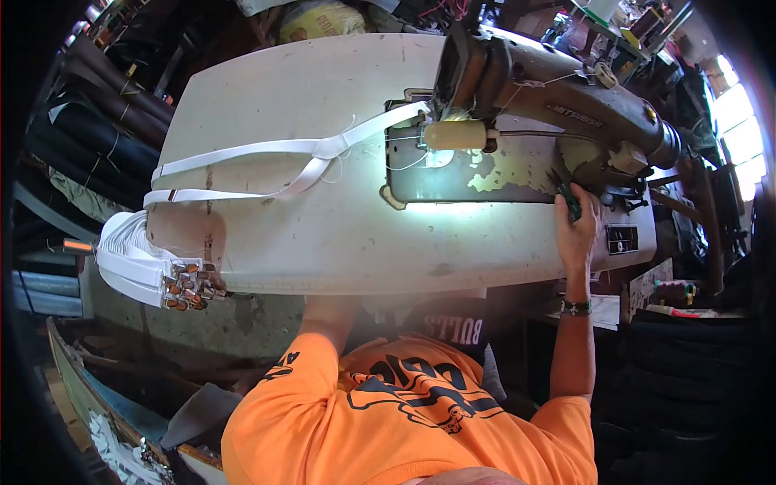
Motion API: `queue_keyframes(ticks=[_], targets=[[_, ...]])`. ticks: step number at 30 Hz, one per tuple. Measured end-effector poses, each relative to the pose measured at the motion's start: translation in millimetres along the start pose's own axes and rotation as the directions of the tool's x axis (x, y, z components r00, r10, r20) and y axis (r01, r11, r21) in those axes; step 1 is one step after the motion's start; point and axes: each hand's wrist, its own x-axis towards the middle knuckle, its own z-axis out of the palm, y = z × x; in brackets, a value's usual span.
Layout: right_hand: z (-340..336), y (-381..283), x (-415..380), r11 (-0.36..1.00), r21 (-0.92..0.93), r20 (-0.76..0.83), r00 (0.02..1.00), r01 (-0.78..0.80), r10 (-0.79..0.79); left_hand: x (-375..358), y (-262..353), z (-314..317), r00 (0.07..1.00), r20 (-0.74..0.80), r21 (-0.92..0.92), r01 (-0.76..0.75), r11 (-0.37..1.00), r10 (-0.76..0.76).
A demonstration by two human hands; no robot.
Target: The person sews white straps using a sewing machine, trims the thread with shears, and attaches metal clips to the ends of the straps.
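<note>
My right hand [575,226] is at the right part of the white table [307,242], closed round small dark green-handled snips [570,202] beside the base of the sewing machine [558,89]. Only my left forearm [330,315] shows; the hand is hidden under the table's front edge. White straps [242,149] run from the machine's needle area to the left edge, meeting at a joint [330,147] with loose threads. A bundle of white straps [129,255] with metal clips [190,284] hangs over the left front corner.
Dark fabric rolls [105,121] stand left of the table. A yellow sack [322,20] is behind it. Thread spools [675,293] and papers [605,310] lie to the right. A wooden-edged container with white scraps [121,449] is at lower left.
</note>
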Motion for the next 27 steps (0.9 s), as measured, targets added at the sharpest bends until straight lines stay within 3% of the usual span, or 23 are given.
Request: queue_keyframes(ticks=[4, 7, 10, 13, 16, 17, 20, 22, 23, 24, 26, 27], targets=[[-5.3, -8.3, 0.5, 1.0, -0.003, -0.005, 1.0, -0.018, 0.018, -5.9, 0.0, -6.1, 1.0, 0.008, -0.097, 0.016, 0.995, -0.015], [-3.9, -6.8, 0.1, 1.0, 0.018, -0.028, 0.999, -0.015, 0.015, -13.3, -2.5, -18.7, 0.998, 0.063, -0.321, 0.029, 0.947, -0.009], [-0.8, 4.9, -0.4, 0.999, 0.037, -0.09, 0.996, 0.015, -0.012, -51.7, 2.9, -54.6, 0.956, 0.288, -0.725, 0.18, 0.665, 0.055], [7.1, 24.7, -2.8, 0.996, 0.089, -0.199, 0.98, 0.02, -0.002, -131.5, 13.2, -99.9, 0.737, 0.6, -0.777, 0.443, 0.446, 0.312], [-1.5, 17.7, -13.8, 0.974, 0.225, -0.285, 0.957, 0.011, 0.055, -179.0, 14.2, -130.1, 0.391, 0.708, -0.696, 0.529, 0.485, 0.588], [-0.3, 13.6, -12.6, 0.967, 0.253, -0.347, 0.935, 0.014, 0.077, -198.1, 28.3, -147.7, 0.389, 0.78, -0.624, 0.53, 0.574, 0.49], [-7.4, -6.4, -30.5, 0.853, 0.484, -0.515, 0.852, 0.196, 0.097, -224.0, 53.4, -178.4, 0.351, 0.76, -0.649, 0.433, 0.625, 0.547], [-34.2, -26.6, -55.7, 0.746, 0.642, -0.321, 0.945, 0.175, 0.055, -225.8, 58.5, -183.0, 0.345, 0.72, -0.693, 0.314, 0.649, 0.602], [-45.1, -46.7, -72.8, 0.665, 0.7, -0.26, 0.96, 0.26, -0.101, -227.7, 58.6, -185.6, 0.358, 0.715, -0.697, 0.294, 0.654, 0.601], [-54.9, -68.0, -87.0, 0.612, 0.754, -0.139, 0.969, 0.236, -0.203, -227.8, 59.6, -187.6, 0.365, 0.712, -0.697, 0.271, 0.663, 0.6], [-65.8, -101.4, -111.5, 0.627, 0.779, 0.2, 0.938, 0.024, -0.284, -226.2, 62.2, -189.0, 0.358, 0.71, -0.697, 0.238, 0.676, 0.606], [-59.9, -111.9, -121.3, 0.652, 0.758, 0.277, 0.897, 0.015, -0.343, -226.1, 62.9, -189.0, 0.348, 0.712, -0.696, 0.234, 0.679, 0.61]])
